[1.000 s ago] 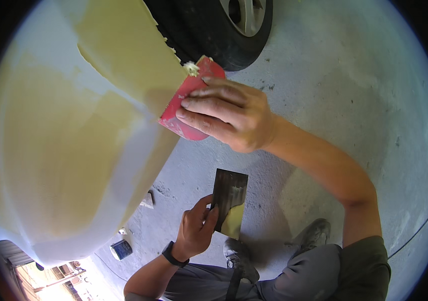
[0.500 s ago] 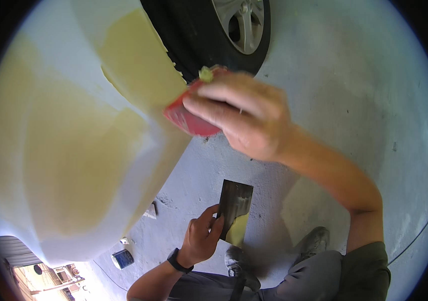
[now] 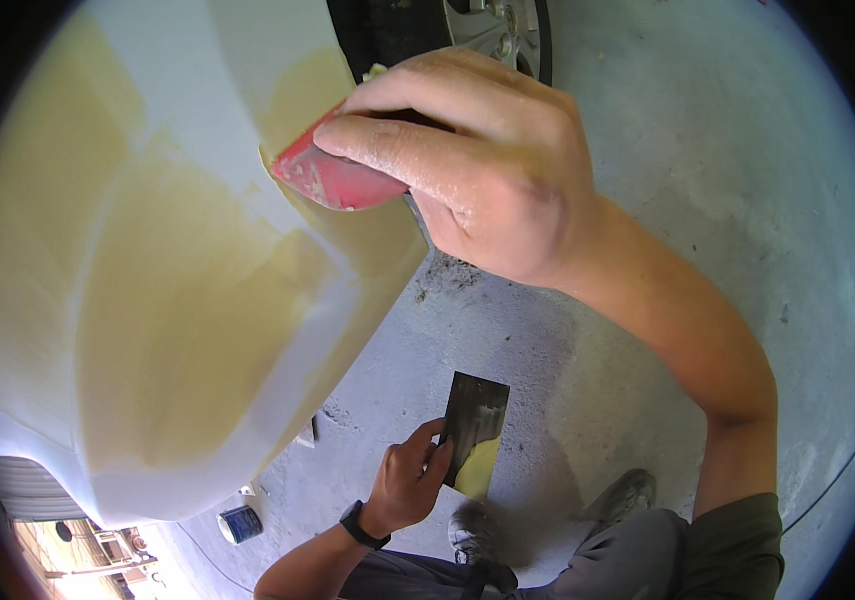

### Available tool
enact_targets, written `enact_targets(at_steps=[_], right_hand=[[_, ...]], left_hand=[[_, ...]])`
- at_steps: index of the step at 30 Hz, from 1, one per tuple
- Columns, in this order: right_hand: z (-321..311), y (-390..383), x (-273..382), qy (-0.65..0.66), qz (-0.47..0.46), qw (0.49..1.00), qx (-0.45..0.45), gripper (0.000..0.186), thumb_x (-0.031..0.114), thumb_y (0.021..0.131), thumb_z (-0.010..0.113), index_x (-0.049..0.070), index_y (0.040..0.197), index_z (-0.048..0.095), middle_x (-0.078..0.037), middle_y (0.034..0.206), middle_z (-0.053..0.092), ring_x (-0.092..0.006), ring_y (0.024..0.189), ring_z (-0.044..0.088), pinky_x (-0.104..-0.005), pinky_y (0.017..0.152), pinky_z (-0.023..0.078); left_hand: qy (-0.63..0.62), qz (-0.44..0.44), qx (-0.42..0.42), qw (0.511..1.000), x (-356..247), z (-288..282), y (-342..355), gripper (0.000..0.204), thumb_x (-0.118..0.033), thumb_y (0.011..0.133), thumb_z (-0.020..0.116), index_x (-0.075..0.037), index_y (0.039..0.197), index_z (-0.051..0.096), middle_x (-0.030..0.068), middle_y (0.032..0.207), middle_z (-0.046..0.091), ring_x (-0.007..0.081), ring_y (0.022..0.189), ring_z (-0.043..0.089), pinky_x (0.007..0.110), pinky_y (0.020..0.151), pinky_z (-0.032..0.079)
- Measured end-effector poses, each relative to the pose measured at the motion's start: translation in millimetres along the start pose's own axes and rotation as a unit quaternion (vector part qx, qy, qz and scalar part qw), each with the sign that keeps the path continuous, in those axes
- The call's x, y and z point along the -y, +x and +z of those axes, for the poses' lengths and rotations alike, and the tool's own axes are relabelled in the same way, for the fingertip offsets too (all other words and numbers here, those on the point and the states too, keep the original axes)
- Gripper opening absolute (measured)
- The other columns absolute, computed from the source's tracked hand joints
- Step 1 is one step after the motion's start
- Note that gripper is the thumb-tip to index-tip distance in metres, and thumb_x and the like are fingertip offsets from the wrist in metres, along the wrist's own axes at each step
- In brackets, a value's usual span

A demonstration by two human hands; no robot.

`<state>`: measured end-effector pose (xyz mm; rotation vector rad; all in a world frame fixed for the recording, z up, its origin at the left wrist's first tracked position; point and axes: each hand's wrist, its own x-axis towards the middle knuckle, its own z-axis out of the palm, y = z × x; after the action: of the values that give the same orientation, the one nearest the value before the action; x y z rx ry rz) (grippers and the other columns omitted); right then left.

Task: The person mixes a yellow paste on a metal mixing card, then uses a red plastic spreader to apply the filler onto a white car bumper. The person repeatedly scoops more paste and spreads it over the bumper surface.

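My right hand (image 3: 507, 160) grips a red putty spreader (image 3: 337, 175), its edge against the white car panel (image 3: 217, 50) beside the wheel. Yellowish filler (image 3: 187, 300) covers wide patches of that panel, with a raised ridge near the spreader's corner. Lower down, my left hand (image 3: 407, 478) pinches a dark rectangular mixing plate (image 3: 472, 425) by its left edge. A smear of yellow filler (image 3: 477, 468) lies on the plate's lower part. White dust coats my right fingers.
A tyre with a silver rim (image 3: 507, 35) stands behind my right hand. On the grey concrete floor (image 3: 687, 330) sits a blue can (image 3: 240, 524), below the panel's lower edge. My shoes (image 3: 627, 498) are near the bottom, and a dark cable (image 3: 832, 470) runs at right.
My right hand has moved left and up with the spreader, from near the tyre's edge onto the panel. The left hand and plate have shifted only slightly in view.
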<state>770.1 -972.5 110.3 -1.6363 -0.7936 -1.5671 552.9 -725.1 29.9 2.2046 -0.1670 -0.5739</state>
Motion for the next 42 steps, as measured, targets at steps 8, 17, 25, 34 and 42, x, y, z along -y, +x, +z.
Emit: enact_targets(at_steps=[8, 17, 25, 34, 42], right_hand=[[11, 26, -30, 0.063, -0.117, 0.988, -0.078, 0.023, -0.001, 0.080, 0.074, -0.005, 0.102, 0.077, -0.012, 0.093, 0.072, -0.0241, 0.078, 0.071, -0.0316, 0.063, 0.058], [10, -31, -3, 0.033, -0.056, 0.997, -0.041, 0.021, 0.014, 0.077, 0.073, 0.009, 0.097, 0.078, -0.002, 0.094, 0.071, -0.0213, 0.080, 0.070, -0.0320, 0.063, 0.057], [4, -87, 22, 0.020, -0.030, 0.998, 0.042, 0.037, 0.016, 0.069, 0.075, 0.008, 0.104, 0.085, -0.005, 0.097, 0.076, -0.0222, 0.086, 0.074, -0.0344, 0.076, 0.067], [6, -133, 28, 0.024, -0.004, 0.996, 0.086, 0.033, 0.016, 0.077, 0.076, 0.009, 0.108, 0.085, -0.003, 0.103, 0.077, -0.0206, 0.092, 0.074, -0.0341, 0.079, 0.067], [12, -153, 27, 0.042, 0.007, 0.993, 0.111, 0.030, 0.019, 0.081, 0.071, 0.009, 0.109, 0.079, -0.002, 0.106, 0.073, -0.0218, 0.091, 0.072, -0.0332, 0.078, 0.063]], left_hand=[[-0.013, 0.009, -0.005, 1.000, -1, 0, 2, 0.030, -0.005, 0.105, 0.059, 0.006, 0.133, 0.059, 0.0145, 0.062, 0.059, 0.0175, 0.048, 0.054, 0.035, 0.049, 0.038], [0.018, 0.000, 0.005, 1.000, -3, -2, 1, 0.030, -0.004, 0.105, 0.058, 0.006, 0.133, 0.059, 0.0127, 0.062, 0.059, 0.0150, 0.048, 0.052, 0.034, 0.048, 0.039], [-0.011, -0.006, 0.008, 1.000, 0, 1, 3, 0.031, -0.005, 0.106, 0.057, 0.006, 0.135, 0.059, 0.0136, 0.063, 0.061, 0.0153, 0.048, 0.052, 0.034, 0.049, 0.039], [-0.010, -0.011, 0.009, 1.000, 3, 1, 3, 0.031, -0.005, 0.106, 0.057, 0.007, 0.134, 0.059, 0.0130, 0.061, 0.059, 0.0155, 0.048, 0.052, 0.034, 0.048, 0.039], [-0.006, 0.003, 0.010, 1.000, 0, -2, 4, 0.030, -0.005, 0.106, 0.057, 0.008, 0.134, 0.059, 0.0150, 0.063, 0.063, 0.0161, 0.049, 0.056, 0.034, 0.049, 0.041]])
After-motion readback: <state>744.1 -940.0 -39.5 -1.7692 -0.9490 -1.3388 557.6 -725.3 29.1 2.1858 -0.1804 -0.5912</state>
